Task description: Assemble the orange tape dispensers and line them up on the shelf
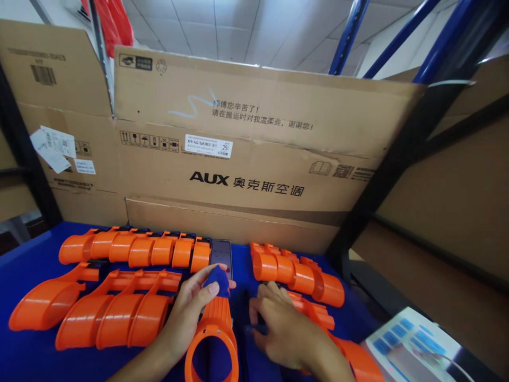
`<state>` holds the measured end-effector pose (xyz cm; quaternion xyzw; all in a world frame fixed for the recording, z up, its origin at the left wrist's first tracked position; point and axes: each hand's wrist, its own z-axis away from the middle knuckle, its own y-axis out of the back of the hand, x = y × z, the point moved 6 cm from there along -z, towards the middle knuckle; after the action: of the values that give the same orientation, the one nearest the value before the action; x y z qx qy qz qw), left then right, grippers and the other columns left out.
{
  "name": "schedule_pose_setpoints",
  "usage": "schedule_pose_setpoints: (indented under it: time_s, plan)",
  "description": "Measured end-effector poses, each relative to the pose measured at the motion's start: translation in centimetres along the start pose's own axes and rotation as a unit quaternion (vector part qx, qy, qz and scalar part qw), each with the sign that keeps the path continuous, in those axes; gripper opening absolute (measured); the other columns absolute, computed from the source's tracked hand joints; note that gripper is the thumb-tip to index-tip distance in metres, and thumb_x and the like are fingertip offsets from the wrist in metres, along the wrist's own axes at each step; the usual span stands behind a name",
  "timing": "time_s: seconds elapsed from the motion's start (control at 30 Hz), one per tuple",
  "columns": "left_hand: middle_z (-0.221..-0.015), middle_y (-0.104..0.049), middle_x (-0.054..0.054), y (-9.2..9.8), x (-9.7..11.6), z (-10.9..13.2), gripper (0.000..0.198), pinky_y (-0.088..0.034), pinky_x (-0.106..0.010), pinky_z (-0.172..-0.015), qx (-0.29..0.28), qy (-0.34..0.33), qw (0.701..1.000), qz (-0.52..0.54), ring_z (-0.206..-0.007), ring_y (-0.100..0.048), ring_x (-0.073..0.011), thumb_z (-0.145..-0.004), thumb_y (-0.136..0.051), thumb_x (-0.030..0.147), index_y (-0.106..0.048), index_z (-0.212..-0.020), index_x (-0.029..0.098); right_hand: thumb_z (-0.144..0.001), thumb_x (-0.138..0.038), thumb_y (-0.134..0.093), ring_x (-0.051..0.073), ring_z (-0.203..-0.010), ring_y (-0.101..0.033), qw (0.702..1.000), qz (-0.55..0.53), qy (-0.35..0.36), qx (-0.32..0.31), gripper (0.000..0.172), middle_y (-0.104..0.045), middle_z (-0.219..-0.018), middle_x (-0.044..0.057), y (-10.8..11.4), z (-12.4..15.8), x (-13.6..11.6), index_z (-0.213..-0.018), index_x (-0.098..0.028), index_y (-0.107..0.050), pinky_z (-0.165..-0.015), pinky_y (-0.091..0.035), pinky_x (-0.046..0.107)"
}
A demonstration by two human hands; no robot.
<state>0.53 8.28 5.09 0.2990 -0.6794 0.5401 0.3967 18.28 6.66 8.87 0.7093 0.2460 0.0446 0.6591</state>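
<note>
My left hand point(199, 297) is closed on an orange plastic part with a round ring end point(212, 331), its ring toward me. The thumb and fingers pinch a dark blue piece point(220, 281) at the part's far end. To the right, my right hand point(278, 321) is low over the blue table, its fingers curled beside a dark item that I cannot make out against the blue surface. Orange parts point(308, 307) lie partly hidden behind and under my right hand and forearm. A phone point(221, 252) lies flat just beyond my left fingertips.
Orange ring parts with dark blue ends point(141, 249) stand in a row at back left. More orange parts point(119, 318) lie in front of them, others point(296, 273) at back right. A white device with blue keys point(409, 339) sits at right. Cardboard point(246, 159) walls the back.
</note>
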Motion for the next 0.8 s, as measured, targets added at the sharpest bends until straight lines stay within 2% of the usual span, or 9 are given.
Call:
schedule_pose_setpoints:
  time_s: [0.1,0.17,0.23,0.3,0.4,0.5,0.57,0.67,0.8]
  plan:
    - [-0.109,-0.079,-0.011,-0.2,0.2,0.3,0.044,-0.054,-0.038,-0.091,0.02,0.004,1.0,-0.003,-0.106,-0.071,-0.0312,-0.083,-0.073,0.039,-0.071,-0.122,0.019,-0.071,-0.01,-0.064,0.022,-0.077,-0.058,0.999,-0.015,-0.01,0.027,0.014,-0.064,-0.081,0.003,0.9,0.1,0.3,-0.075,-0.023,-0.06,-0.069,-0.043,0.033]
    - [-0.106,-0.079,-0.01,-0.5,0.1,0.6,0.043,-0.056,-0.036,-0.082,0.015,0.029,0.999,0.013,-0.097,-0.073,-0.0298,-0.084,-0.073,0.039,-0.07,-0.122,0.019,-0.076,-0.011,-0.059,0.02,-0.074,-0.059,0.998,-0.038,-0.024,0.051,0.014,-0.064,-0.079,0.001,1.5,0.0,0.6,-0.079,-0.024,-0.06,-0.064,-0.041,0.029]
    - [-0.104,-0.08,-0.009,-1.0,-0.3,0.8,0.04,-0.057,-0.034,-0.078,-0.008,0.052,0.997,0.051,-0.092,-0.075,-0.0281,-0.086,-0.071,0.037,-0.07,-0.123,0.02,-0.081,-0.013,-0.056,0.02,-0.073,-0.06,0.994,-0.06,-0.037,0.089,0.014,-0.066,-0.078,-0.001,2.3,-0.2,0.8,-0.084,-0.025,-0.062,-0.062,-0.04,0.028]
    - [-0.107,-0.079,-0.009,-1.2,-0.7,0.9,0.038,-0.056,-0.035,-0.081,-0.035,0.055,0.995,0.078,-0.095,-0.074,-0.0274,-0.087,-0.07,0.034,-0.07,-0.124,0.023,-0.088,-0.017,-0.054,0.02,-0.072,-0.062,0.986,-0.08,-0.039,0.142,0.013,-0.068,-0.079,0.0,3.1,-0.4,0.8,-0.089,-0.025,-0.064,-0.062,-0.041,0.028]
    - [-0.117,-0.077,-0.007,-1.5,-0.9,1.0,0.041,-0.054,-0.035,-0.088,-0.088,0.038,0.994,0.043,-0.103,-0.071,-0.0265,-0.085,-0.072,0.03,-0.071,-0.126,0.027,-0.095,-0.029,-0.054,0.02,-0.067,-0.063,0.967,-0.137,-0.03,0.214,0.014,-0.07,-0.078,0.001,3.7,-0.6,0.3,-0.096,-0.024,-0.067,-0.061,-0.043,0.029]
    - [-0.117,-0.077,-0.007,-2.2,-0.7,1.3,0.044,-0.054,-0.035,-0.089,-0.152,0.022,0.988,0.003,-0.102,-0.071,-0.0262,-0.082,-0.076,0.029,-0.072,-0.126,0.03,-0.097,-0.038,-0.056,0.019,-0.064,-0.063,0.944,-0.229,-0.018,0.235,0.019,-0.07,-0.077,0.001,3.3,-0.8,-0.4,-0.103,-0.023,-0.067,-0.06,-0.047,0.029]
    - [-0.116,-0.077,-0.007,-2.5,-0.4,1.4,0.045,-0.055,-0.036,-0.089,-0.165,0.014,0.986,0.01,-0.099,-0.072,-0.0266,-0.08,-0.078,0.029,-0.073,-0.124,0.031,-0.097,-0.042,-0.057,0.02,-0.07,-0.067,0.93,-0.287,-0.009,0.228,0.023,-0.072,-0.084,0.002,2.8,-0.9,-0.8,-0.109,-0.024,-0.066,-0.066,-0.052,0.029]
    - [-0.118,-0.077,-0.007,-2.0,-0.4,1.0,0.043,-0.056,-0.036,-0.088,-0.115,0.013,0.991,0.06,-0.101,-0.072,-0.0272,-0.079,-0.078,0.03,-0.074,-0.121,0.029,-0.101,-0.049,-0.049,0.024,-0.097,-0.07,0.909,-0.348,-0.012,0.231,0.033,-0.074,-0.106,0.005,2.1,-1.0,-1.0,-0.116,-0.026,-0.065,-0.086,-0.055,0.034]
    - [-0.114,-0.078,-0.009,-1.3,-0.5,0.5,0.034,-0.056,-0.04,-0.093,-0.049,0.02,0.987,0.153,-0.106,-0.072,-0.0298,-0.084,-0.071,0.03,-0.073,-0.118,0.024,-0.104,-0.055,-0.032,0.026,-0.127,-0.059,0.887,-0.386,-0.082,0.239,0.048,-0.064,-0.137,0.007,0.5,-1.0,-0.2,-0.128,-0.027,-0.062,-0.112,-0.043,0.043]
